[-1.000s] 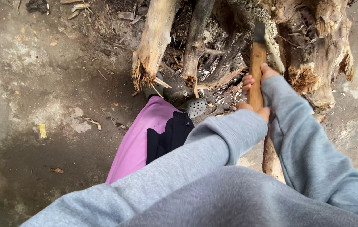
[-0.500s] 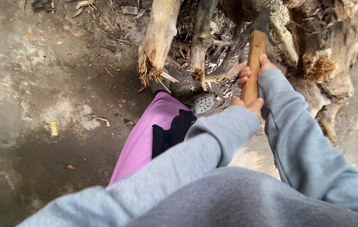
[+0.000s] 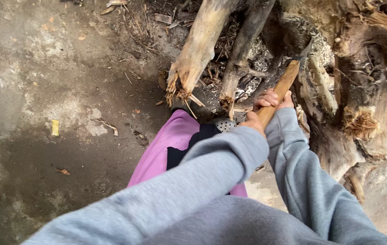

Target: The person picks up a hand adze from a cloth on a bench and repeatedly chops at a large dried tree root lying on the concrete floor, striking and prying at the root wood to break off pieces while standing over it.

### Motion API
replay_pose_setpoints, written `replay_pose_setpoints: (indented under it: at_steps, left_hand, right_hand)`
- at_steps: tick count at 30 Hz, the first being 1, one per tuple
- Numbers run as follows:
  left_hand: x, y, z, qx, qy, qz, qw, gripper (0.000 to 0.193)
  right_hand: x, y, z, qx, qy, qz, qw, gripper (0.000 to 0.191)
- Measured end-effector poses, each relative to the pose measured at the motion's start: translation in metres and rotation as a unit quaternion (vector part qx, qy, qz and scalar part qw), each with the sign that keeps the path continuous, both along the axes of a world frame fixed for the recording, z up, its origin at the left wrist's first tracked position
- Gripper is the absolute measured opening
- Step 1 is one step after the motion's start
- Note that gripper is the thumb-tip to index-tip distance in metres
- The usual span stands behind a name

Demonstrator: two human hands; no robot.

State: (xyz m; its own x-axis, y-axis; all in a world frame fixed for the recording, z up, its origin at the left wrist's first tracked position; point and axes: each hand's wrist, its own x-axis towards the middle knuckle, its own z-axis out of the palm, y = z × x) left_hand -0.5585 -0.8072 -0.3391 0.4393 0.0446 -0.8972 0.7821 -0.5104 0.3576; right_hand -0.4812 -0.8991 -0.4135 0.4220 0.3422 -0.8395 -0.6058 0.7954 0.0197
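Both hands grip the axe handle (image 3: 279,93): right hand (image 3: 273,99) ahead, left hand (image 3: 252,121) behind. The handle's long axis runs toward 1 o'clock, axe head (image 3: 303,53) against the stump (image 3: 361,90).

No package, label, sign or screen is visible in this view.
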Motion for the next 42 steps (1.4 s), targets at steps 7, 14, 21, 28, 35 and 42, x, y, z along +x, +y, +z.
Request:
replay_pose_setpoints:
  at_steps: [7,14,21,28,35,42]
  left_hand:
    - [0.002,0.025,-0.051,-0.133,0.015,0.070,0.989,0.072]
    - [0.022,-0.037,-0.026,-0.142,-0.023,0.059,0.988,0.064]
    - [-0.024,-0.048,0.032,-0.096,-0.032,0.105,0.989,0.058]
    - [0.024,-0.056,0.046,-0.020,-0.104,-0.048,0.993,0.052]
    - [-0.011,-0.039,0.085,-0.119,-0.007,0.155,0.981,0.066]
    - [-0.001,-0.057,0.065,-0.113,0.010,0.137,0.984,0.066]
  right_hand:
    - [0.010,0.013,-0.006,-0.246,-0.028,0.096,0.964,0.058]
    - [0.000,-0.038,0.033,-0.251,-0.005,0.015,0.968,0.051]
    - [0.009,-0.058,0.022,-0.292,0.078,0.216,0.929,0.057]
    - [0.013,-0.052,0.051,0.069,-0.060,-0.110,0.990,0.050]
    - [0.015,-0.062,0.062,-0.266,0.065,0.235,0.932,0.049]
    - [0.016,-0.080,0.033,-0.053,0.029,0.129,0.990,0.060]
